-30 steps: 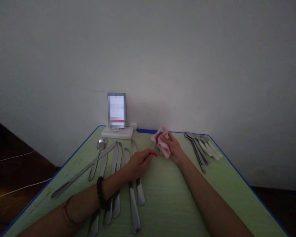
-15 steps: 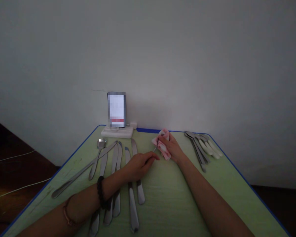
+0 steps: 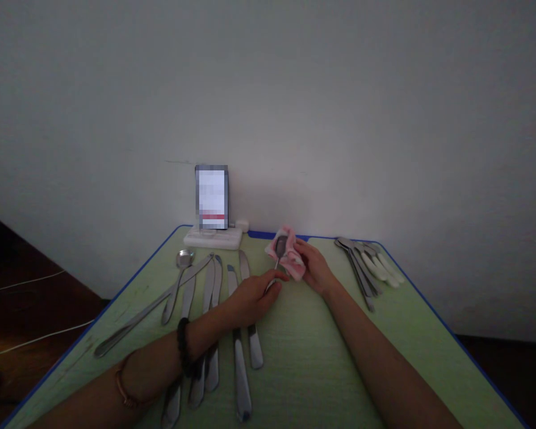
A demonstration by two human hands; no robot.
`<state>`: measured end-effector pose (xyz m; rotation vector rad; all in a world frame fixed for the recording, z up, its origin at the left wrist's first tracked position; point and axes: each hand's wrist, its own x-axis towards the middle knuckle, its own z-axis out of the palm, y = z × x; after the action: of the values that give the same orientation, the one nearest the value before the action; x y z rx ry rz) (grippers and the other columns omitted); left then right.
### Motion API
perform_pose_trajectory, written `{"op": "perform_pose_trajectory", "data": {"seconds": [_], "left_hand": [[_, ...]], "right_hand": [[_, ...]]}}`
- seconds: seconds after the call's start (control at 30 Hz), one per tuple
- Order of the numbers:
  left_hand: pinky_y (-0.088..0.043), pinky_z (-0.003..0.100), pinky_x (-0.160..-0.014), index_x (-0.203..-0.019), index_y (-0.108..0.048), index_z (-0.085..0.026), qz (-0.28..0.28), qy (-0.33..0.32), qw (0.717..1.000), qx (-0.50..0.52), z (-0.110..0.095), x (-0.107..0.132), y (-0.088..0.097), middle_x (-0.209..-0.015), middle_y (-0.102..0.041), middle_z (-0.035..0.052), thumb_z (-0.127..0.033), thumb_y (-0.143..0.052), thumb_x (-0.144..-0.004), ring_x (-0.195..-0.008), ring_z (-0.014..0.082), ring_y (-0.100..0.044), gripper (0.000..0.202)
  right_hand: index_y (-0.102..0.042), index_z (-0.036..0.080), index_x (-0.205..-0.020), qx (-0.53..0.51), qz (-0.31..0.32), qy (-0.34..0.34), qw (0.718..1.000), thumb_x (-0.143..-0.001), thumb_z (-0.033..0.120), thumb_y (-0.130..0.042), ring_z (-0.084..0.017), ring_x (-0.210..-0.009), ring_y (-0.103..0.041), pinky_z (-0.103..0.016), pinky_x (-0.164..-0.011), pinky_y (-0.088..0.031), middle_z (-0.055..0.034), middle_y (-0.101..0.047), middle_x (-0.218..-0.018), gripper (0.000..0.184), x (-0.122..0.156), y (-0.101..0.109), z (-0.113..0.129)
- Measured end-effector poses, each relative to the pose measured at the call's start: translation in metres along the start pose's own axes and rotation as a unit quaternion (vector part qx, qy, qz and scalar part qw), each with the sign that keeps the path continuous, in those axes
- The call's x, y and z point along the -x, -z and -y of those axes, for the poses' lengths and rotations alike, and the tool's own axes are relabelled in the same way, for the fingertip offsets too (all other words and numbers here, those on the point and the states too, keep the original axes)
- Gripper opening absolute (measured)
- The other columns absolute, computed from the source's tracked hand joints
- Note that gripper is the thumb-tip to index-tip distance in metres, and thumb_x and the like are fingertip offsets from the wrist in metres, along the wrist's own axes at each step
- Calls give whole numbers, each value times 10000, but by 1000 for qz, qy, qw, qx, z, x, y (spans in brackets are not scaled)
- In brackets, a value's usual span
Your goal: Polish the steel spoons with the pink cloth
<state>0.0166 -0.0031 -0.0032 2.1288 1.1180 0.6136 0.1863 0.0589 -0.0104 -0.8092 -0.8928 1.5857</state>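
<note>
My left hand is closed around the handle of a metal spoon, whose bowl points up and away from me. Behind the bowl lies a pink and white cloth, gripped along its right side by my right hand. The spoon's bowl shows against the cloth, uncovered on the near side. Under and beside my left forearm lie several table knives, partly hidden by the arm.
Left of the knives are a round-bowled spoon and a long-handled utensil. Several spoons, some with white handles, lie at the right. A phone stands on a white base at the back, near the wall.
The cloth has opened away from the spoon's bowl, which now shows. My right hand has shifted slightly, and its fingers have moved from around the bowl to the cloth's right edge.
</note>
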Motion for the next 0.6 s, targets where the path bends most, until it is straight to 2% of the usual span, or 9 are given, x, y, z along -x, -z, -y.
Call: {"op": "perform_pose_trajectory", "data": {"seconds": [0.13, 0.33, 0.43, 0.6], "left_hand": [[-334, 223, -573, -1108, -567, -179, 0, 1, 999, -42, -1, -1, 0, -625, -535, -18, -254, -364, -882, -580, 133, -490, 313], [-344, 221, -594, -930, -644, -194, 33, -26, 995, -92, -1, -1, 0, -707, -642, -1, -314, -421, -876, -611, 125, -546, 260], [-356, 220, -605, -895, -651, -191, 34, -36, 993, -103, 0, -1, -1, -704, -656, 0, -319, -419, -878, -627, 127, -565, 266], [-376, 212, -612, -918, -647, -197, 56, -64, 989, -117, -3, 2, 1, -713, -664, -4, -310, -452, -858, -623, 122, -568, 233]], "right_hand": [[-675, 205, -880, 76, 47, 14, 996, -622, 275, -724, -107, -670, -599, -214, -641, -456, 14, -700, -813, 272, 2, -2, -4], [-672, 201, -875, 157, 57, 30, 986, -660, 286, -695, -120, -708, -607, -218, -641, -457, 12, -698, -812, 232, 3, -5, -5], [-669, 199, -845, 144, 53, 27, 988, -644, 281, -706, -116, -687, -603, -216, -624, -457, 15, -692, -787, 220, 3, -6, -3], [-636, 204, -814, 64, 22, 4, 998, -607, 287, -735, -97, -568, -565, -211, -532, -442, 31, -663, -706, 244, 0, -2, -4]]}}
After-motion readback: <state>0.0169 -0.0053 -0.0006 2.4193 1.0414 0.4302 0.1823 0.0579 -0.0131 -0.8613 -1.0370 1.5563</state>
